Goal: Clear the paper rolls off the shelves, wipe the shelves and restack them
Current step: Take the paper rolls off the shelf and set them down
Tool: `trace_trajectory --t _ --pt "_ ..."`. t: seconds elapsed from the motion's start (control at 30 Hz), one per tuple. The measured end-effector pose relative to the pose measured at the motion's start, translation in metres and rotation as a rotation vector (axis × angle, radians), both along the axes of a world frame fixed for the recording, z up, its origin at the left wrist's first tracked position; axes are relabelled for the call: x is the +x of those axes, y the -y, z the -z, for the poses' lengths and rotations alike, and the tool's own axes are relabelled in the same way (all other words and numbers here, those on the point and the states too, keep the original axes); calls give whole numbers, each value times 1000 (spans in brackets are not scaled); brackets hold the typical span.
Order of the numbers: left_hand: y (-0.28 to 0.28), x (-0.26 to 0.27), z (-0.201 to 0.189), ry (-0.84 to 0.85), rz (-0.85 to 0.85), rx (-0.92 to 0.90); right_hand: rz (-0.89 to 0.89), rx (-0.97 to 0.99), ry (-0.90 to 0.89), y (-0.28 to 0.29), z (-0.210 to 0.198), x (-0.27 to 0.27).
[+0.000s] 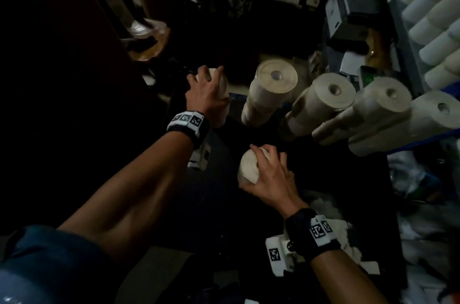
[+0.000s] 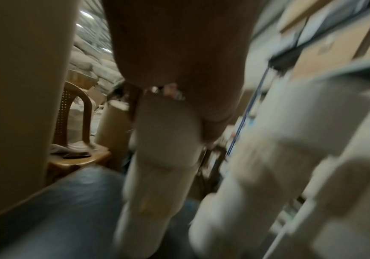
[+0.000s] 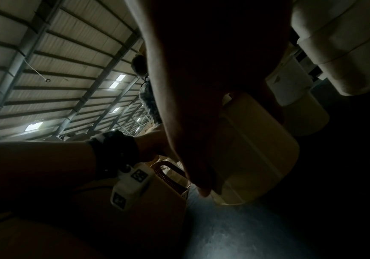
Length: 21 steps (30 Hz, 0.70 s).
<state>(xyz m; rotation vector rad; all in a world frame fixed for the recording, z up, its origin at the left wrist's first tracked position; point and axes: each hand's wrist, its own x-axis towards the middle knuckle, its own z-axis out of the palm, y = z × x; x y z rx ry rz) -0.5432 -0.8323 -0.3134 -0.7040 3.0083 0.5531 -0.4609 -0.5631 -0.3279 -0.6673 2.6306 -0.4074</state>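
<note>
**Both hands on paper rolls by the shelf**

From the head view I see my left hand (image 1: 207, 94) at the far left of a row of cream roll stacks. Its fingers (image 1: 202, 72) curl over the top of the left stack (image 1: 221, 104) and grip it; the thumb side is hidden from me. In the left wrist view the same stack (image 2: 164, 140) stands under the palm, blurred, with a brown plastic chair (image 2: 73, 122) behind it to the left.

Nearer to me and a little to the right, my right hand (image 1: 270, 174) holds a separate roll (image 1: 250, 165). The fingers (image 1: 261, 152) wrap over its top and side, slightly spread, and the roll sits apart from the row behind it. In the right wrist view that roll (image 3: 252, 150) shows below the dark palm, above grey floor (image 3: 235, 233).

To the right of the left stack, four more stacks (image 1: 271, 89) stand side by side on the blue shelf edge (image 1: 428, 138), each with its core hole facing up. They touch or nearly touch one another; I cannot tell which.

At the far right, higher shelves hold many white rolls (image 1: 433, 12) lying packed together, next to dark boxes (image 1: 356, 2).
</note>
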Motion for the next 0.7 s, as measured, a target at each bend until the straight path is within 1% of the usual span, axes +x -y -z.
trace_trajectory --t 0.1,0.17,0.23,0.3,0.33,0.37,0.43,0.53,0.6,0.67,0.7 --pt "9 -1 10 -14 70 49 12 7 -3 10 1 0" --pt "14 9 11 -74 77 145 20 7 -6 16 -2 -1" --pt "18 34 16 -204 52 256 12 -2 -13 27 -8 -5" --pt "21 67 28 -317 30 275 3 -21 -38 41 -17 -13" --pt "22 86 35 -326 22 264 3 -34 -54 49 -23 -18" --pt "21 106 44 -302 12 254 -2 -48 -72 57 -28 -23" --pt "19 144 64 -198 21 243 -18 -83 -117 76 -42 -34" --pt "18 188 93 113 71 261 -39 -134 -183 106 -66 -54" --pt "17 206 103 287 102 297 -51 -154 -231 127 -80 -69" --pt "14 217 106 378 117 316 -53 -182 -297 148 -91 -86" --pt "13 221 107 389 120 310 -54 -194 -312 158 -93 -94"
